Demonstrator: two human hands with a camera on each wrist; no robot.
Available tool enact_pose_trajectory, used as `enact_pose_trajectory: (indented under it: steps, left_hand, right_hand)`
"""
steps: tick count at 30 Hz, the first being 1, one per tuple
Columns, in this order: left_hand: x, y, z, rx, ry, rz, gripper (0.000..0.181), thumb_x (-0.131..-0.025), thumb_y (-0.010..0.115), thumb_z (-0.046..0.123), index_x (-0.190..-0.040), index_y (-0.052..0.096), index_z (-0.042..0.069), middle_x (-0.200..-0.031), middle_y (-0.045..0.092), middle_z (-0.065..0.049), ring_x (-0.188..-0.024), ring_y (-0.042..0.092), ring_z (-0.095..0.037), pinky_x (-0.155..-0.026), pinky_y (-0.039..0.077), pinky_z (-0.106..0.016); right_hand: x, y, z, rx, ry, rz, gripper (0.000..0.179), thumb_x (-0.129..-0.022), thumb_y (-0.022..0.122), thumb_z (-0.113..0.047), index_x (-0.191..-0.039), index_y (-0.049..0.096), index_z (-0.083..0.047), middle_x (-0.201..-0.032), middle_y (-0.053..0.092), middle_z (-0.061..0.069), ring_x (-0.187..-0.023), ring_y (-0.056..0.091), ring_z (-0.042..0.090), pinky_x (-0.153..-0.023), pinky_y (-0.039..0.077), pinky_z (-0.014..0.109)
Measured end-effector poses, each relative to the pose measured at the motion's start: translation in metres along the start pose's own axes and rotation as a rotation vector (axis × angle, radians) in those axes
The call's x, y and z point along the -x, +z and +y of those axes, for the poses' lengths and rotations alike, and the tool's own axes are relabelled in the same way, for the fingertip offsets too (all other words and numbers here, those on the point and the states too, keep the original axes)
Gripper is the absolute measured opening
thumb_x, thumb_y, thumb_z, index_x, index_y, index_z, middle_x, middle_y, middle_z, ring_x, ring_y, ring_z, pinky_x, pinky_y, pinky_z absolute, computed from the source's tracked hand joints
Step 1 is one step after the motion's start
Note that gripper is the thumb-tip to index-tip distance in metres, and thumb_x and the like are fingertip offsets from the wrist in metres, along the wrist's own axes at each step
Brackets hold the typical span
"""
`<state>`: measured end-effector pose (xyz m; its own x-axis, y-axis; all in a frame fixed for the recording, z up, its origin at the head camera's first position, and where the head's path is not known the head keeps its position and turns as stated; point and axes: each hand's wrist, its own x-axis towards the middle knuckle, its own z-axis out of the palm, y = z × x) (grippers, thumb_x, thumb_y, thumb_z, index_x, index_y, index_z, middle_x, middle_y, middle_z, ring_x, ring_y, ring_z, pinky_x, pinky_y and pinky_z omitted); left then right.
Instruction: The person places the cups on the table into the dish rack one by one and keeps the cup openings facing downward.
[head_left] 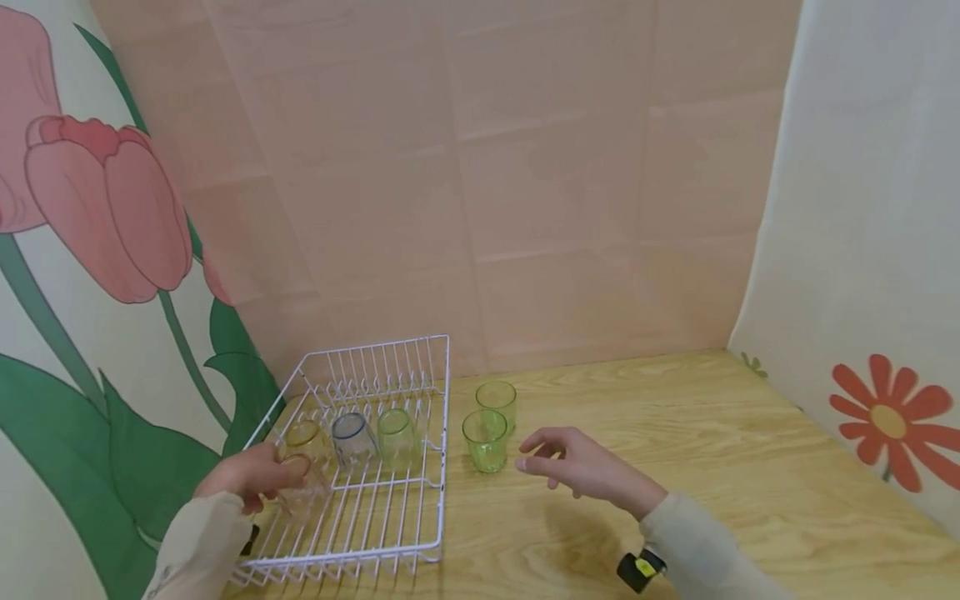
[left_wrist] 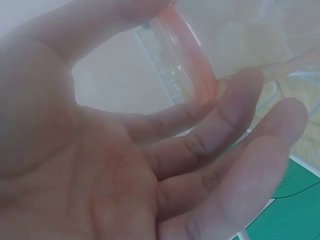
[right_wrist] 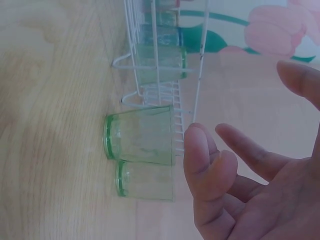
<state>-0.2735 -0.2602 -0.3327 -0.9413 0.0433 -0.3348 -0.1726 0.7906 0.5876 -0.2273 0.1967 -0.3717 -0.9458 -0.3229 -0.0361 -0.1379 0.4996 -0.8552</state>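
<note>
My left hand (head_left: pixel 255 477) pinches the upper end of a clear, pink-tinted glass (head_left: pixel 306 498) at the left side of the white wire dish rack (head_left: pixel 386 550). In the left wrist view the glass's pinkish-orange ring (left_wrist: pixel 192 60) sits between thumb and fingertips. Just behind it stand a yellow glass (head_left: pixel 303 435), a blue-grey glass (head_left: pixel 356 442) and a green glass (head_left: pixel 399 440), bottoms up in the rack. My right hand (head_left: pixel 581 468) holds nothing, its fingers loosely bent beside an upright green glass (head_left: pixel 487 450). A second green glass (head_left: pixel 498 398) stands right behind that one.
The rack's raised wire rim (head_left: pixel 445 433) separates the racked glasses from the two on the wooden table (head_left: pixel 720 467). A pinkish-brown sheet (head_left: pixel 540 208) hangs behind the table. Flower-printed sheets (head_left: pixel 862 250) flank both sides.
</note>
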Motion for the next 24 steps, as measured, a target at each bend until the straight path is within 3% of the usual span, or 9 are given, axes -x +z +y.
enact_pose_trajectory:
  steps: [4, 17, 24]
  left_hand:
    - [-0.002, 0.0, -0.001, -0.024, -0.004, 0.008, 0.05, -0.091, 0.067, 0.046, -0.101, 0.049, 0.0, -0.084, 0.054, -0.013, -0.048, 0.032, -0.011, -0.044, 0.034, -0.023]
    - [-0.007, 0.001, -0.002, -0.053, -0.011, 0.017, 0.05, -0.094, 0.065, 0.044, -0.107, 0.05, -0.002, -0.085, 0.059, -0.013, -0.047, 0.035, -0.01, -0.044, 0.036, -0.023]
    - [-0.006, 0.004, -0.002, -0.051, -0.003, 0.041, 0.047, -0.092, 0.067, 0.04, -0.105, 0.056, -0.004, -0.079, 0.056, -0.013, -0.047, 0.036, -0.011, -0.043, 0.036, -0.023]
  right_hand:
    - [0.0, 0.001, 0.0, 0.007, -0.003, 0.007, 0.046, -0.094, 0.066, -0.044, -0.123, 0.064, -0.008, -0.101, 0.068, 0.006, -0.078, 0.061, 0.025, -0.049, 0.045, 0.032]
    - [-0.003, 0.006, -0.002, 0.022, 0.035, 0.11, 0.047, -0.092, 0.068, -0.048, -0.119, 0.065, -0.009, -0.1, 0.067, 0.009, -0.074, 0.061, 0.024, -0.048, 0.043, 0.031]
    - [-0.013, 0.01, -0.002, 0.07, -0.004, 0.248, 0.033, -0.093, 0.071, -0.033, -0.113, 0.066, -0.008, -0.094, 0.067, 0.007, -0.072, 0.063, 0.018, -0.061, 0.053, 0.034]
